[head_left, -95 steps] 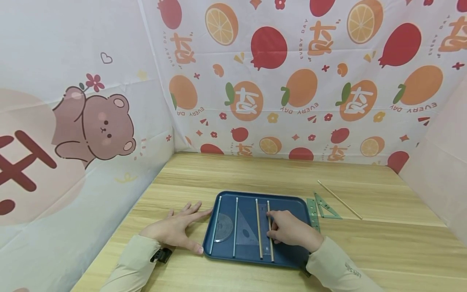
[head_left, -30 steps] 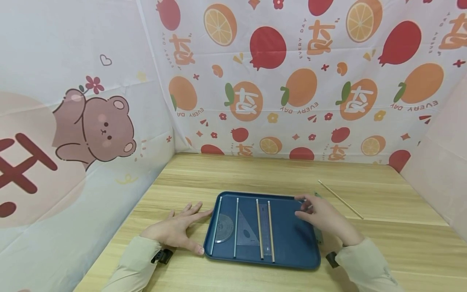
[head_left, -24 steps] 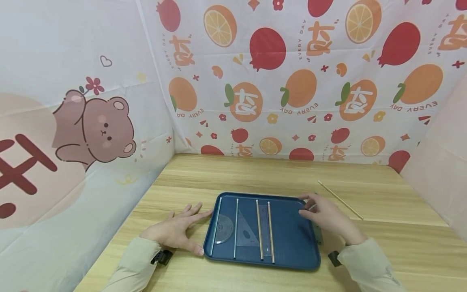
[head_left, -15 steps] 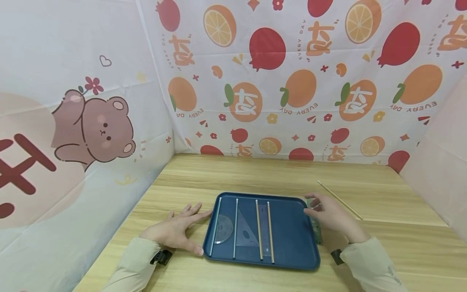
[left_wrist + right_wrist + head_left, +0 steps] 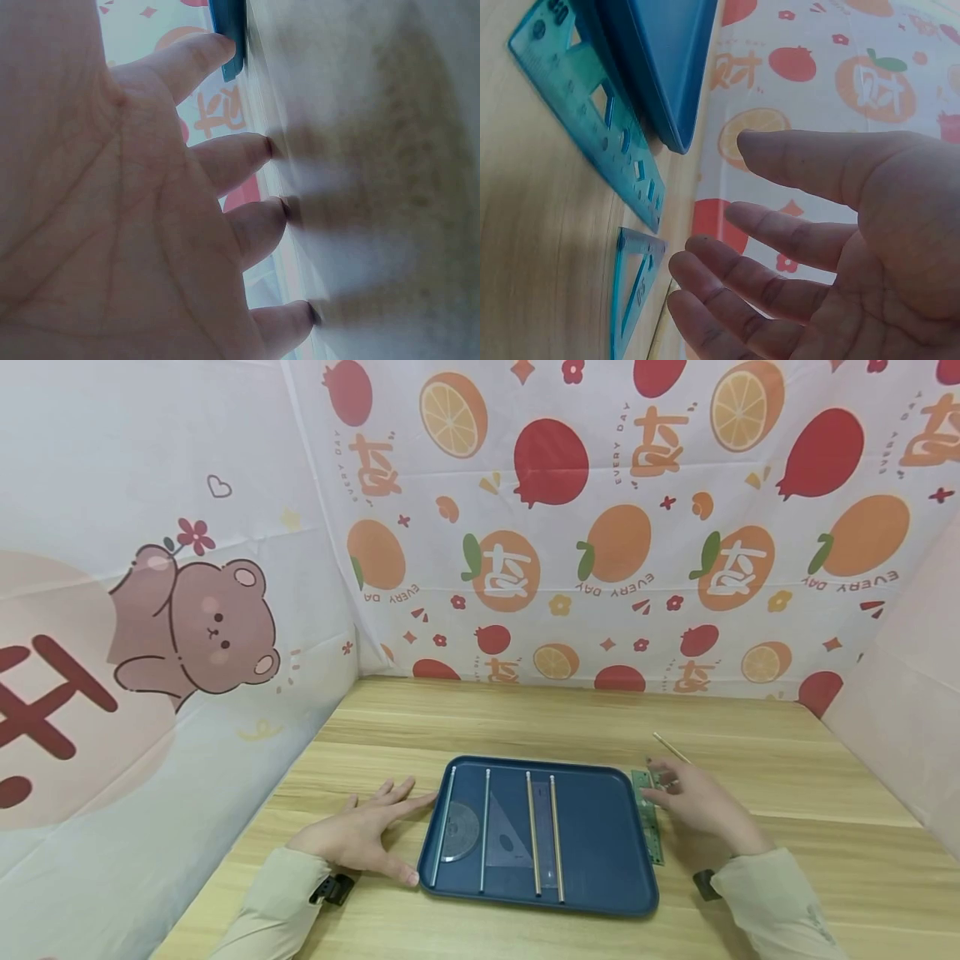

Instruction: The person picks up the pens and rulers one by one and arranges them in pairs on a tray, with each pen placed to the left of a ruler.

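My left hand point(image 5: 363, 831) lies spread beside the blue tray point(image 5: 603, 843), thumb and index finger at its left rim; in the left wrist view its fingertips rest on the table. My right hand point(image 5: 708, 806) hovers right of the tray, fingers loosely bent and holding nothing. Below it are a green stencil ruler point(image 5: 570, 82) against the tray's side and a green set square point(image 5: 619, 292), mostly hidden by the hand in the head view. In the tray lie two teal pencils point(image 5: 484, 831), two gold pencils point(image 5: 557, 839), a clear protractor point(image 5: 461, 832), a clear set square point(image 5: 506, 843) and a clear ruler point(image 5: 545, 835).
Behind my right hand a loose gold pencil point(image 5: 670, 747) lies on the wooden table point(image 5: 480, 714), partly covered by the hand. Printed fabric point(image 5: 420, 635) hangs along the table's back edge, with a white cloth wall point(image 5: 300, 610) on the left.
Earlier my right hand was at the right gold pencil inside the tray. It has since left that pencil and moved right, past the tray's rim, over the green tools. My left hand stays put.
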Action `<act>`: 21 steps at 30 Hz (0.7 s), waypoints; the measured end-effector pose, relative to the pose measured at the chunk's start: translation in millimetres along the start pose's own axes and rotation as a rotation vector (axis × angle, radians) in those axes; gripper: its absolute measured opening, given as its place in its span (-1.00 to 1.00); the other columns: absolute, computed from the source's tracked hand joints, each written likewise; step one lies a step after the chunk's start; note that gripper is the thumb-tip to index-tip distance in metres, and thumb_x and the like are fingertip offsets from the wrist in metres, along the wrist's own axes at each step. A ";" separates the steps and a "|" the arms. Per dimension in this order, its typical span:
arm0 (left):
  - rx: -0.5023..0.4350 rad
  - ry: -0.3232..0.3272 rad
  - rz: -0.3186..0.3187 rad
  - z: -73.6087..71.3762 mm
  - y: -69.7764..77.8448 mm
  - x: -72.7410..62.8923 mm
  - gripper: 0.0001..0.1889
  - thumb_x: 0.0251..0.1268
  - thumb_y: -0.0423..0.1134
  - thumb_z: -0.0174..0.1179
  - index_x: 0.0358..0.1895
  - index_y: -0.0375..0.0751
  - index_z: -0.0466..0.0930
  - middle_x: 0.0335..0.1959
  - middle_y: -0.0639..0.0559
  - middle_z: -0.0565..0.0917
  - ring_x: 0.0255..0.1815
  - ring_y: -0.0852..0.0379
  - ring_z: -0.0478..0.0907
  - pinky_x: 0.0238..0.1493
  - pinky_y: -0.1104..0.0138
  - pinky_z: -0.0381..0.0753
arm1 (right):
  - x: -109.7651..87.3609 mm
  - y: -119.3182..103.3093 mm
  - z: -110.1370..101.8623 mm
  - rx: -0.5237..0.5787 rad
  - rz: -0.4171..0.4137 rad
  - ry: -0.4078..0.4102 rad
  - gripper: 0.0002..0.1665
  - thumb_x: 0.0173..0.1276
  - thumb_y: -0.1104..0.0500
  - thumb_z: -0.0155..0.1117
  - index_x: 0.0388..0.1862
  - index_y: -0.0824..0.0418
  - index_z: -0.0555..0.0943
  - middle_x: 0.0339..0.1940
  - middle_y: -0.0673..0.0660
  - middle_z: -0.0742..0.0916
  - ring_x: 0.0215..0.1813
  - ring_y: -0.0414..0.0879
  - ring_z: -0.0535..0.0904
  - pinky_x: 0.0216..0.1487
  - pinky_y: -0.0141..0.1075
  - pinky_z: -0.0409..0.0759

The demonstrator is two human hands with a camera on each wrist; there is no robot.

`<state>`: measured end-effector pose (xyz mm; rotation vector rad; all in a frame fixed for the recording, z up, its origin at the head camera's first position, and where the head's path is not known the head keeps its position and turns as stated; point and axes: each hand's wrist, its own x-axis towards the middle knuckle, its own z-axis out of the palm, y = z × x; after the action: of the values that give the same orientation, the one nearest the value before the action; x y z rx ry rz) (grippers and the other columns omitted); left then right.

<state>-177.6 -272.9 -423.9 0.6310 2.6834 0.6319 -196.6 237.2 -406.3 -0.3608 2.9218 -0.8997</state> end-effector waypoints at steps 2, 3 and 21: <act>-0.002 -0.002 0.001 0.1 -0.1 0.2 0.24 -0.13 0.37 0.65 0.72 0.34 0.20 0.80 -0.27 -0.01 0.78 -0.52 -0.17 0.44 -0.71 -0.32 | -0.2 2.1 -0.5 -0.005 0.002 -0.006 -0.31 0.57 0.04 0.38 0.46 0.46 0.49 0.20 0.51 0.71 0.19 0.41 0.72 0.13 0.20 0.74; -0.002 -0.002 0.003 0.1 -0.2 0.2 0.24 -0.12 0.36 0.65 0.72 0.33 0.20 0.80 -0.27 -0.01 0.78 -0.53 -0.17 0.44 -0.71 -0.31 | -0.3 2.8 -0.7 -0.009 0.002 -0.007 -0.32 0.57 0.04 0.38 0.45 0.47 0.51 0.20 0.52 0.71 0.19 0.42 0.72 0.13 0.20 0.74; -0.003 -0.008 0.013 -0.8 3.0 -2.1 0.24 -0.10 0.33 0.66 0.73 0.29 0.18 0.80 -0.30 -0.01 0.76 -0.56 -0.16 0.43 -0.72 -0.30 | 0.3 11.0 2.5 -0.090 -0.019 -0.046 -0.48 0.54 0.13 0.38 0.22 0.56 0.66 0.28 0.62 0.67 0.29 0.56 0.64 0.26 0.31 0.66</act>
<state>-175.0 -271.8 -421.3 0.6500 2.6727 0.6354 -198.8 244.5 -414.5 -0.4091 2.9277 -0.7538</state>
